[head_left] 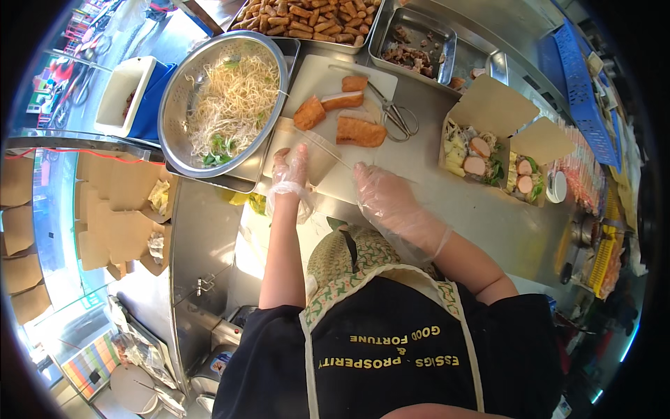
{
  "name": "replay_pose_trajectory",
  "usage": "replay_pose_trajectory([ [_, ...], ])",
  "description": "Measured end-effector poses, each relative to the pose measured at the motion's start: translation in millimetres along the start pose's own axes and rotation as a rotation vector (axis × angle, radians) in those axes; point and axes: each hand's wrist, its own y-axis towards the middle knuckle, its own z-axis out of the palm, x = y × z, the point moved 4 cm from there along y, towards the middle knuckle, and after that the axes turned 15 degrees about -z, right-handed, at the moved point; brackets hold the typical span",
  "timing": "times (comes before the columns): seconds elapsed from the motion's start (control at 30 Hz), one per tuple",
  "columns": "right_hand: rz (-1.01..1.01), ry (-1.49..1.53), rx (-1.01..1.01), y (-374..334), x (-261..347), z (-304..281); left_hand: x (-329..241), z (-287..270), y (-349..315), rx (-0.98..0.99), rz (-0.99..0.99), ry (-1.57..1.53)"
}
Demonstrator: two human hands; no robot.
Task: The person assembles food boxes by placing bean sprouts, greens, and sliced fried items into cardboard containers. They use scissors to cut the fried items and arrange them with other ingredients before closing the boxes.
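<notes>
Both my hands wear clear plastic gloves. With my left hand (289, 171), I grip the near left side of a brown carton box (283, 138) at the left end of the white cutting board (314, 77). My right hand (387, 192) is closed near the board's front edge, its fingertips at the end of a thin pale strip running from the carton; what they pinch is unclear. Beyond my hands lie golden-brown fried pieces (361, 131), some cut. Metal scissors (398, 122) rest to their right, partly on the board.
A steel colander of noodles (234, 98) stands left. Behind the board are a tray of fried rolls (314, 21) and a tray of meat scraps (412, 56). Two open filled cartons (474, 153) (523, 174) sit right, beside a white-lidded tub (555, 187). Stacked brown cartons (115, 223) are left.
</notes>
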Motion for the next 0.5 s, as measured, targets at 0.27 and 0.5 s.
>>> replay_pose_trajectory([
  [0.27, -0.126, -0.086, 0.084, -6.1, 0.8, -4.7, -7.7, 4.2, -22.0, -0.028, -0.025, -0.042],
  [0.5, 0.062, -0.047, 0.255, 6.3, -22.3, 25.7, 7.0, 9.5, -0.8, -0.031, 0.019, -0.048],
])
